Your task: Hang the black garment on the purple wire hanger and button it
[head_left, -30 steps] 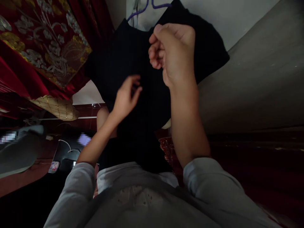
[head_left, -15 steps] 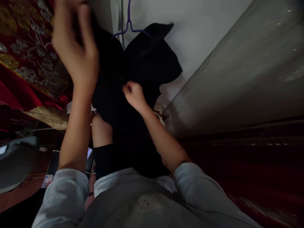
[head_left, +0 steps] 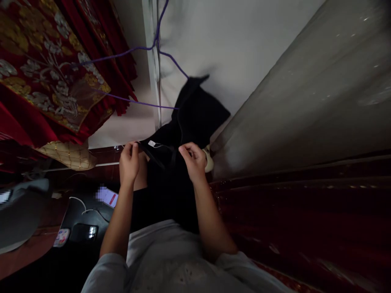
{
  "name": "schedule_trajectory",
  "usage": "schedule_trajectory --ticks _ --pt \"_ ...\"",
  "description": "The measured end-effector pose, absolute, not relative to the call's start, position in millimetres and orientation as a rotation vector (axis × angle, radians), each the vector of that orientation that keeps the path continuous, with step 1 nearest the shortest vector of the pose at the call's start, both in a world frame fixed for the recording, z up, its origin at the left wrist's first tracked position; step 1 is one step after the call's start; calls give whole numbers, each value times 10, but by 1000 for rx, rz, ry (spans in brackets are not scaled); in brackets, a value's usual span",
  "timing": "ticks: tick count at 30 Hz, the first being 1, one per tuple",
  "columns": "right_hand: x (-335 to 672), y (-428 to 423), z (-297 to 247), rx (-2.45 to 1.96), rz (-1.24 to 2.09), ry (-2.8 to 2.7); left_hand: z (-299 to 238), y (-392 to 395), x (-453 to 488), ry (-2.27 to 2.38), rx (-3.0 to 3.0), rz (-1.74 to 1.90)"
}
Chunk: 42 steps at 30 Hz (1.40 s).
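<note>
A black garment (head_left: 195, 118) hangs partly on a purple wire hanger (head_left: 159, 44) in front of the white wall. My left hand (head_left: 128, 162) pinches the garment's neck edge on the left, close to its small white label (head_left: 152, 143). My right hand (head_left: 193, 162) grips the same edge on the right. Both hands are closed on the cloth and hold it stretched between them above my lap. The lower part of the garment drapes down over my knees.
A red and gold patterned curtain (head_left: 45, 69) hangs at the upper left. A phone (head_left: 106, 196) with a lit screen and a white cable (head_left: 82, 203) lie on a dark surface at the lower left. A grey padded surface (head_left: 305, 101) rises on the right, with dark red fabric (head_left: 305, 228) below it.
My left hand has come down from high at the upper left to the garment's neck edge. The garment has slid lower off the hanger, which now shows bare purple wire.
</note>
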State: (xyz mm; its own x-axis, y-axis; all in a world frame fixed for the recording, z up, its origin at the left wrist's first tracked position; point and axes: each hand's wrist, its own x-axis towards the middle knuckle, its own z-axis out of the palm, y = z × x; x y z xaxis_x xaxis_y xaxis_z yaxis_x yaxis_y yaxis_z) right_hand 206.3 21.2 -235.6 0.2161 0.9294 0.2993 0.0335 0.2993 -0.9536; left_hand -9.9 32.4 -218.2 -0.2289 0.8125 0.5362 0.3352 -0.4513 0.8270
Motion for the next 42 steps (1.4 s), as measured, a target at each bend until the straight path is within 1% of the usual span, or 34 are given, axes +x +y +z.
schedule_trajectory --ticks 2,4,6,9,11,13,15,17,19,21,22,24,27,29,32,36,39,42 --pt "2090 218 -2311 -1013 745 -1278 -2010 321 -3 1301 1587 1783" --pt "2013 200 -2257 -865 874 -1389 -1793 296 161 1180 1594 1826" --pt "1871 149 -2241 -779 1055 -1453 -1609 253 341 1092 1721 1816" --pt "1732 74 -2260 -825 1157 -1392 -1540 220 489 1065 1949 1749" --pt "1786 83 -2218 -849 1137 -1378 -1655 251 462 1016 1998 1573" --pt "1945 173 -2077 -845 1080 -1454 -1848 311 362 927 1997 1298" --pt "2136 365 -1847 -834 960 -1555 -2033 381 226 861 2044 1053" --pt "2274 669 -1593 -828 775 -1597 -2126 452 71 892 2141 936" --pt "2311 1064 -1399 -823 600 -1575 -2091 528 -105 988 2226 923" --pt "2255 1479 -1329 -879 519 -1515 -1957 604 -297 1076 2267 930" --pt "2210 1661 -1342 -928 535 -1516 -1876 634 -393 1090 2264 897" --pt "2138 1919 -1429 -1070 635 -1560 -1739 669 -567 1063 2214 714" --pt "2196 1996 -1563 -1208 640 -1623 -1667 663 -772 1046 2161 377" --pt "2363 1903 -1568 -1220 533 -1624 -1676 669 -882 1104 2211 306" --pt "2673 1716 -1436 -1252 378 -1578 -1633 769 -1017 1249 2338 439" --pt "2908 1554 -1194 -1305 236 -1570 -1369 1020 -1042 1369 2475 695" --pt "2896 1482 -1145 -1296 247 -1573 -1125 1170 -856 1326 2523 1054" --pt "2774 1392 -1235 -1244 380 -1588 -921 1280 -551 1170 2386 1338"
